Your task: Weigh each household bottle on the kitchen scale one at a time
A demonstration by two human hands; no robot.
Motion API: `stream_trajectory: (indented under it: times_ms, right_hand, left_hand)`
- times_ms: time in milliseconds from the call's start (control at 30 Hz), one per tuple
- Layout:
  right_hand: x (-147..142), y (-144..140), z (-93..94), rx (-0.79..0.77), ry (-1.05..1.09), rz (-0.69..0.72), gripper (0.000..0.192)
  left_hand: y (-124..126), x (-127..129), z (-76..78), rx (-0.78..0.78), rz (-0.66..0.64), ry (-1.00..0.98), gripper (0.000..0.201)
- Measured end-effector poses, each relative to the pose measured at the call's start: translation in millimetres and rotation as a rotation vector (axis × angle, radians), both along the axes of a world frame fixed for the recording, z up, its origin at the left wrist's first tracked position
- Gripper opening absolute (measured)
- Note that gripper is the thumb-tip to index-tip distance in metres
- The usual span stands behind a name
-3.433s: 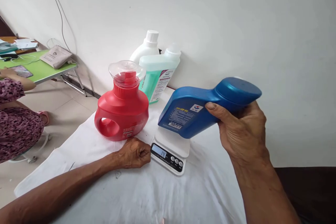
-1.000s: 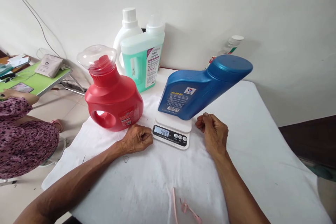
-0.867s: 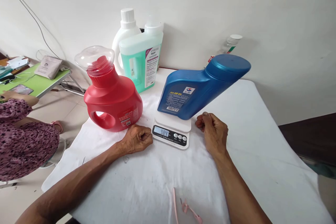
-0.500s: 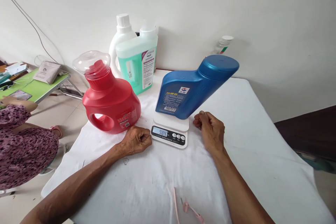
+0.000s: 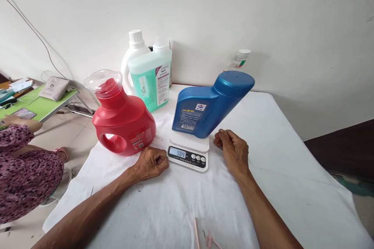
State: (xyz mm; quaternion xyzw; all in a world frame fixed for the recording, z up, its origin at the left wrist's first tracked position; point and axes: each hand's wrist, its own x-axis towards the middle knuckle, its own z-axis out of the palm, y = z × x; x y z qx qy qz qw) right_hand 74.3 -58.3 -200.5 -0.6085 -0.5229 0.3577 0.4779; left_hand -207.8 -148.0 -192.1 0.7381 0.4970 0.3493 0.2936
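Note:
A blue bottle (image 5: 209, 105) stands on a small white kitchen scale (image 5: 188, 151) whose display reads 984. My left hand (image 5: 150, 162) rests curled on the white cloth just left of the scale, holding nothing. On the scale's right side lies my right hand (image 5: 232, 151), fingers loosely closed and empty, just below the blue bottle. A red jug (image 5: 121, 120) with a clear cap stands left of the scale, close to my left hand.
A green-filled jug (image 5: 152, 76) and a white bottle (image 5: 131, 58) stand at the wall behind. A small clear bottle (image 5: 240, 58) is behind the blue one. Another person's sleeve (image 5: 23, 163) is at left by a green table (image 5: 37, 105). A pink clip (image 5: 209, 237) lies near the front edge.
3.4 s ago my right hand held the blue bottle tilted above the scale; it now stands on the scale and the hand rests beside it. Since then only the view has shifted.

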Motion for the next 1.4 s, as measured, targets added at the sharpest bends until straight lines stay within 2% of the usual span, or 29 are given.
stream_trajectory:
  times_ms: [733,1400]
  right_hand:
    - [-0.1,0.0,0.5,-0.012,0.003,0.006,0.045]
    - [-1.2,-1.3,2.6,0.001,-0.028,0.007,0.045]
  left_hand:
    - [0.9,-0.4,0.0,0.01,-0.018,0.002,0.027]
    - [0.9,-1.6,-0.2,-0.024,-0.029,0.033,0.027]
